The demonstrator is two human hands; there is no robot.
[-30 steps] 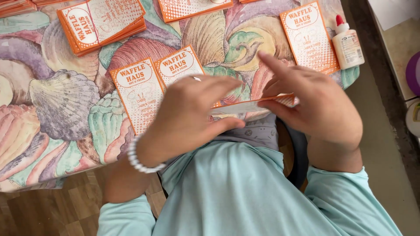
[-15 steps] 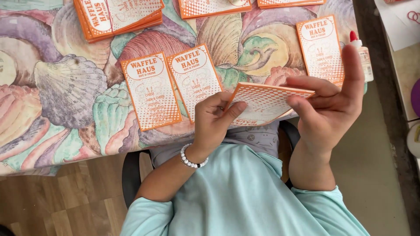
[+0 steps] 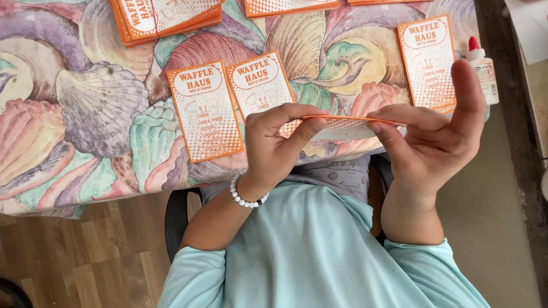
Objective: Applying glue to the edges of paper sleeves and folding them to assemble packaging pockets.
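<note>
I hold an orange and white printed card (image 3: 342, 128) between both hands, nearly flat and seen almost edge-on, above the table's near edge. My left hand (image 3: 273, 149), with a white bead bracelet on the wrist, pinches its left end. My right hand (image 3: 435, 136) grips its right end with fingers under and over it, the thumb raised. Just behind the card, two matching cards (image 3: 206, 111) (image 3: 260, 85) lie side by side on the shell-patterned tablecloth (image 3: 85, 108).
Another single card (image 3: 428, 61) lies at the right beside a small glue bottle (image 3: 483, 68) with a red cap. A stack of cards (image 3: 162, 17) sits at the back left, more cards (image 3: 288, 5) at the back edge. Wood floor lies below left.
The card has tilted from showing its dotted face to lying almost flat and edge-on. Both hands stay on it; the view has shifted slightly closer.
</note>
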